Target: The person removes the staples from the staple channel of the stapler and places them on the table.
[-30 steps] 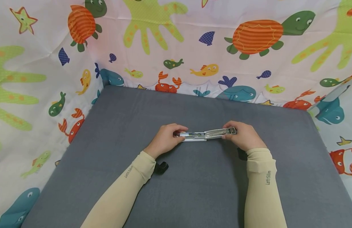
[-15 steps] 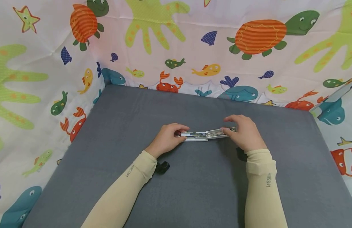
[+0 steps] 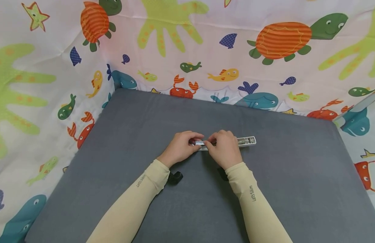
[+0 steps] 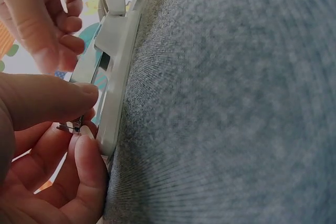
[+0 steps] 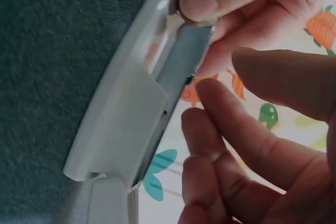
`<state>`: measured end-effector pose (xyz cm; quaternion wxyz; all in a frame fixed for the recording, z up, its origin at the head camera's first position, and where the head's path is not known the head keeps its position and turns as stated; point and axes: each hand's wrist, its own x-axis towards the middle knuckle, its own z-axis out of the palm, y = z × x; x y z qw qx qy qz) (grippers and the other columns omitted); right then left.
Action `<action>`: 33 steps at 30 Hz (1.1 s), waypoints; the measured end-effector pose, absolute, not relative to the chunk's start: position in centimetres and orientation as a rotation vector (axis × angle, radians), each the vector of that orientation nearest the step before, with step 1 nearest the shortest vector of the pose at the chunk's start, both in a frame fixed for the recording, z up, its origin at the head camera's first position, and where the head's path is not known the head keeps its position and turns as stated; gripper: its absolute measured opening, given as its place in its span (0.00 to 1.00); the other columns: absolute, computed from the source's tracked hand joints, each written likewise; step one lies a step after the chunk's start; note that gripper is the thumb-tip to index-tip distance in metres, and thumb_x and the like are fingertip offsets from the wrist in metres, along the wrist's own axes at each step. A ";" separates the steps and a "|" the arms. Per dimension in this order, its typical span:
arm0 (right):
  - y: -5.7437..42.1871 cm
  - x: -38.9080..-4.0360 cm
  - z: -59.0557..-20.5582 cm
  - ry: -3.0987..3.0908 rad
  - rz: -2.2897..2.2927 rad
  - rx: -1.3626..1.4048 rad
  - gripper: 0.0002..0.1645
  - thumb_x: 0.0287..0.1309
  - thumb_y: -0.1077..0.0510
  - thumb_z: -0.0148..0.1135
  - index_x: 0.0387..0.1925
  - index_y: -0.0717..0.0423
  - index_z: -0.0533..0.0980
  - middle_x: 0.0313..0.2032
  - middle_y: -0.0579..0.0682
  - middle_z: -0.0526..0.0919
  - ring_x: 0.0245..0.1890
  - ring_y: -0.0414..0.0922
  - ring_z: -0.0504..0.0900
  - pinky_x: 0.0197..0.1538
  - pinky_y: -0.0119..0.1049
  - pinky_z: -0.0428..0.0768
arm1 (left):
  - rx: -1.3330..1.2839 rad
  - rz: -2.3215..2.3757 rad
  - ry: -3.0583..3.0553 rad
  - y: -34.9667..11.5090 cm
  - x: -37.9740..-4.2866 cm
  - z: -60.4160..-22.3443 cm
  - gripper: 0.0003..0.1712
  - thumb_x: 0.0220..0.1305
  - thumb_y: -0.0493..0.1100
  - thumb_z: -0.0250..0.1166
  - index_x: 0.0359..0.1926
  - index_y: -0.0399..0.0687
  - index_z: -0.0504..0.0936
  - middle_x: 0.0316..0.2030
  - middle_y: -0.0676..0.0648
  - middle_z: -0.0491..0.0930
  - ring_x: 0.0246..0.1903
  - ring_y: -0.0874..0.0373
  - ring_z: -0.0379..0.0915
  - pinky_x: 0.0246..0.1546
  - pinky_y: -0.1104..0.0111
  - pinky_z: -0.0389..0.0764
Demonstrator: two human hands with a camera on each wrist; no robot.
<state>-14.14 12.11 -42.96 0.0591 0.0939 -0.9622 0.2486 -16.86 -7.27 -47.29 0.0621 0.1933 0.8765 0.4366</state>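
A white stapler lies swung wide, its top arm stretched out to the right and its metal magazine exposed. My left hand pinches the magazine's front end between thumb and fingers, as the left wrist view shows close up. Over the hinge side of the stapler hovers my right hand. In the right wrist view, the right thumb and the loosely bent fingers stand apart beside the magazine, with nothing between them. The right hand covers the stapler's middle in the head view.
The stapler's base rests on a grey cloth-covered table. Behind and beside it hangs a white curtain printed with sea animals. A black strap piece juts out under the left wrist.
My right hand has let go of the stapler's top arm and moved left, close to the left hand. The left hand keeps its grip at the front end.
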 end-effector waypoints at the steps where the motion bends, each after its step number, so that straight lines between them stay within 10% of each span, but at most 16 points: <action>1: 12.0 -14.1 -43.1 -2.917 0.742 0.275 0.10 0.66 0.52 0.75 0.37 0.56 0.92 0.38 0.55 0.88 0.44 0.59 0.81 0.50 0.59 0.78 | 0.590 1.320 2.647 -7.2 -16.9 -47.3 0.21 0.72 0.41 0.73 0.65 0.51 0.88 0.52 0.50 0.88 0.47 0.59 0.84 0.52 0.62 0.87; 33: 10.0 -13.6 -43.7 -2.904 0.764 0.053 0.12 0.65 0.52 0.73 0.33 0.57 0.92 0.36 0.58 0.86 0.42 0.61 0.81 0.52 0.64 0.76 | 0.608 1.320 2.650 -7.2 -17.0 -47.2 0.21 0.73 0.43 0.73 0.65 0.50 0.88 0.53 0.49 0.88 0.47 0.59 0.85 0.51 0.63 0.87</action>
